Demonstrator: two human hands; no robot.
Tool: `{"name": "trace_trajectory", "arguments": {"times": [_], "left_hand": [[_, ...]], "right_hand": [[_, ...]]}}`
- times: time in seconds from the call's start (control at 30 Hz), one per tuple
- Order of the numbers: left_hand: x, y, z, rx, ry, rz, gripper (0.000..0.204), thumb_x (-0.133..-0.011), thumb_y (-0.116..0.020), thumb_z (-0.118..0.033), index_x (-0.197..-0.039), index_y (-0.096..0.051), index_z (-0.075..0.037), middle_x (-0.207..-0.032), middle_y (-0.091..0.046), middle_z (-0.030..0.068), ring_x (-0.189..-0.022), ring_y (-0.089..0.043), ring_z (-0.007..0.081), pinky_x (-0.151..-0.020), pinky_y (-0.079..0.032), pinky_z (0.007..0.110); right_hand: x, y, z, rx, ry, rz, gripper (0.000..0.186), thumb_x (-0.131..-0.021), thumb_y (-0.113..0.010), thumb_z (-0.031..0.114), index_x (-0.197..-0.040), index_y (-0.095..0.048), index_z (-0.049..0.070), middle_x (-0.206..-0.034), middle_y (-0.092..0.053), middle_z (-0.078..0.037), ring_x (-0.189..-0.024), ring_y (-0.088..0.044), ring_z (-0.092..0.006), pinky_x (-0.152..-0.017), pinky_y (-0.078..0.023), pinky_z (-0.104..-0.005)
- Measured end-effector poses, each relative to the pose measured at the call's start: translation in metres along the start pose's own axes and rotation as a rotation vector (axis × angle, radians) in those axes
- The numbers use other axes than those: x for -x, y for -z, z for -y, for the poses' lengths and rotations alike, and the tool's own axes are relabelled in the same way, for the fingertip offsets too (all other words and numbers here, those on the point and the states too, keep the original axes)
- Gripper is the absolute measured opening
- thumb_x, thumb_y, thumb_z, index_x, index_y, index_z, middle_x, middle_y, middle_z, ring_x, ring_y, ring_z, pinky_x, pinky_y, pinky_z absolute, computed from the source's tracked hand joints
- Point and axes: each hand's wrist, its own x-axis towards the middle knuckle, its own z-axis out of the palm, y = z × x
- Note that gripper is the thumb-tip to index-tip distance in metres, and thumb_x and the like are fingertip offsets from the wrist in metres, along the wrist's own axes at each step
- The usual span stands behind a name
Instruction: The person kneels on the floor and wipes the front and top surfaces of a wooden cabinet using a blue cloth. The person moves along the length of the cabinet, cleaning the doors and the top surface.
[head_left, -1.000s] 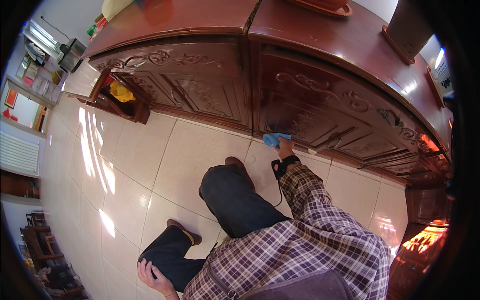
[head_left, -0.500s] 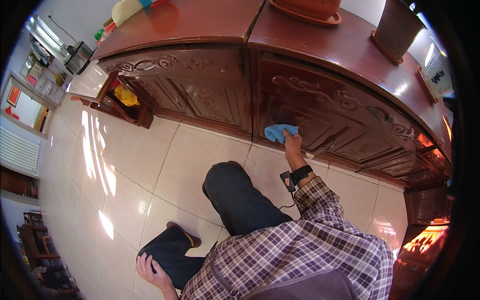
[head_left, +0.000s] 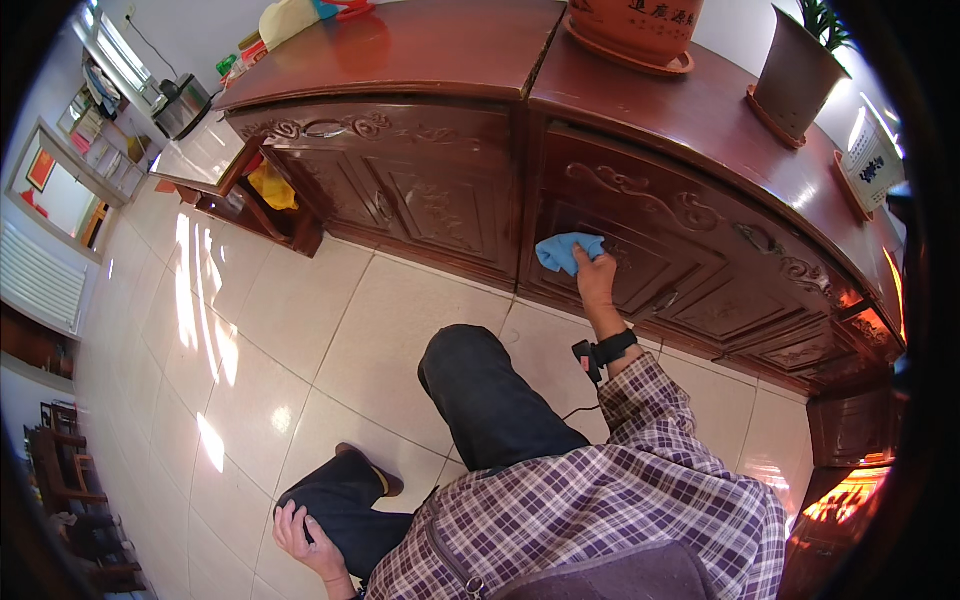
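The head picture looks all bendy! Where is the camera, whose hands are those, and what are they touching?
There's no machine arm here, just one person's two bare hands. A wide camera worn on the head looks down, making straight edges curve. The right hand holds a blue cloth, seemingly against the front of a brown cabinet. The left hand rests on the left leg. On top of the cabinet stand a red pot, a dark pot and a white pot.
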Motion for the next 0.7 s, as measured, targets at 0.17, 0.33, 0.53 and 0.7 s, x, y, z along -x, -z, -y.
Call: {"name": "trace_trajectory", "arguments": {"times": [0.17, 0.33, 0.53, 0.7], "left_hand": [[-0.002, 0.003, -0.005, -0.02, 0.023, 0.021, 0.016, -0.088, -0.06, -0.003, -0.099, -0.07, 0.002, -0.122, -0.067, 0.0139, -0.126, -0.052, 0.0385, -0.112, -0.033, 0.051], [-0.003, 0.002, -0.008, -0.022, 0.016, 0.018, 0.016, -0.087, -0.06, -0.002, -0.1, -0.07, 0.002, -0.123, -0.067, 0.0134, -0.126, -0.053, 0.0383, -0.112, -0.033, 0.051], [-0.001, 0.001, -0.006, 0.001, 0.023, -0.009, 0.016, -0.086, -0.061, -0.001, -0.099, -0.07, 0.001, -0.122, -0.068, 0.0131, -0.125, -0.053, 0.0379, -0.112, -0.033, 0.051], [-0.001, -0.002, -0.002, 0.035, 0.03, -0.024, 0.016, -0.085, -0.061, -0.002, -0.099, -0.07, 0.0, -0.121, -0.068, 0.0131, -0.125, -0.053, 0.0378, -0.112, -0.032, 0.05]], "right_hand": [[0.002, -0.024, -0.058, 0.27, 0.026, -0.02, 0.033, -0.088, -0.074, 0.021, -0.08, -0.064, -0.009, -0.064, -0.06, -0.021, -0.058, -0.058, -0.0217, -0.059, -0.047, -0.0397], [0.009, -0.032, -0.082, 0.601, 0.005, 0.012, 0.038, -0.088, -0.073, 0.028, -0.084, -0.067, -0.009, -0.079, -0.064, -0.031, -0.076, -0.066, -0.0461, -0.066, -0.051, -0.0499], [0.004, -0.034, -0.038, 0.696, 0.056, 0.026, 0.036, -0.089, -0.071, 0.028, -0.09, -0.069, -0.008, -0.086, -0.065, -0.033, -0.084, -0.067, -0.0467, -0.069, -0.053, -0.0516], [-0.006, -0.026, 0.021, 0.598, 0.137, 0.058, 0.033, -0.091, -0.069, 0.024, -0.102, -0.069, -0.007, -0.091, -0.065, -0.034, -0.087, -0.067, -0.0459, -0.07, -0.054, -0.0464]]}}
